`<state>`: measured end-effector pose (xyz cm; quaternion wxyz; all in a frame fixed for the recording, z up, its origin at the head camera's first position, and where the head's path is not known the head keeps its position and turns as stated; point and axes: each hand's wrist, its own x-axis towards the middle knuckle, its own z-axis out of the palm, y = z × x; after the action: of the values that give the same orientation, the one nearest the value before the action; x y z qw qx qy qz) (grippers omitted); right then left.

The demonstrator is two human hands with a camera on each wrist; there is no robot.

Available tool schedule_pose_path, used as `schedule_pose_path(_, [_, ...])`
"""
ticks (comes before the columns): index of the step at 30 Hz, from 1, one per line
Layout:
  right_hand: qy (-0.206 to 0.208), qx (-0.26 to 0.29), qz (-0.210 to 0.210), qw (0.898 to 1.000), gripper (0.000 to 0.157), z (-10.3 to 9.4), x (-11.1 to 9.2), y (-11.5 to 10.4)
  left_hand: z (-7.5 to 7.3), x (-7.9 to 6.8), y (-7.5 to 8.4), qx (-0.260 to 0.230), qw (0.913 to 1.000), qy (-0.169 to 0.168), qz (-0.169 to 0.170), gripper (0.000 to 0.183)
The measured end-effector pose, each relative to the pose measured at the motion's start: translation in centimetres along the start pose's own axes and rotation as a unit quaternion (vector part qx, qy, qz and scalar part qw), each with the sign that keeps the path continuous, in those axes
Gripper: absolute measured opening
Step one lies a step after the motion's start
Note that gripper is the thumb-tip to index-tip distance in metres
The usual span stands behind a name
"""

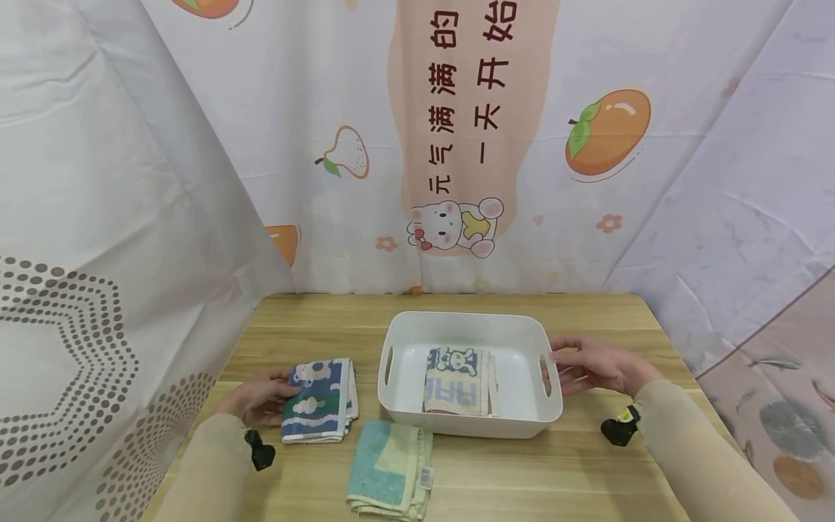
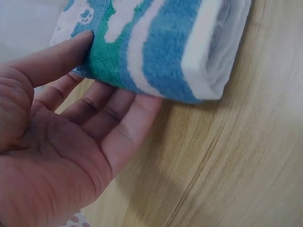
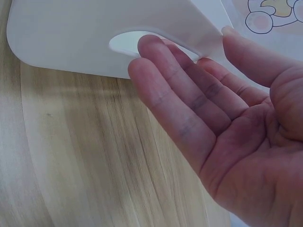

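At the left of the table lies a folded blue towel with white bear and green patterns. My left hand pinches its left edge, thumb on top and fingers tucked beneath; their tips are hidden under the cloth. A white plastic basket stands right of centre, holding a folded cream-and-blue bear towel. Beside the basket's right end is my right hand, its fingers loosely extended at the handle hole and the thumb near the rim.
A folded teal-and-cream towel with a paper label lies in front of the basket's left corner, between it and the blue towel. The wooden table ends at a printed curtain behind, with more cloth hanging at both sides.
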<state>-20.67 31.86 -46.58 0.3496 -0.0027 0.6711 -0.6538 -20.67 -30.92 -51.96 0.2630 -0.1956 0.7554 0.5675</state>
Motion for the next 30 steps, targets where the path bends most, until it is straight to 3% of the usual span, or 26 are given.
schedule_pose_path(11, [0.001, 0.001, 0.001, 1.0, 0.045, -0.1, 0.0, 0.0, -0.2, -0.3, 0.1, 0.008, 0.9999, -0.009, 0.011, 0.06])
schedule_pose_path(20, [0.0, 0.004, 0.0, 1.0, 0.044, -0.1, 0.0, 0.1, -0.5, -0.2, 0.5, -0.048, 0.9969, -0.04, 0.048, 0.058])
schedule_pose_path(30, [0.002, -0.003, 0.003, 1.0, 0.046, -0.1, 0.0, 0.0, -0.7, -0.3, 1.5, -0.068, 0.9935, -0.054, 0.074, 0.058])
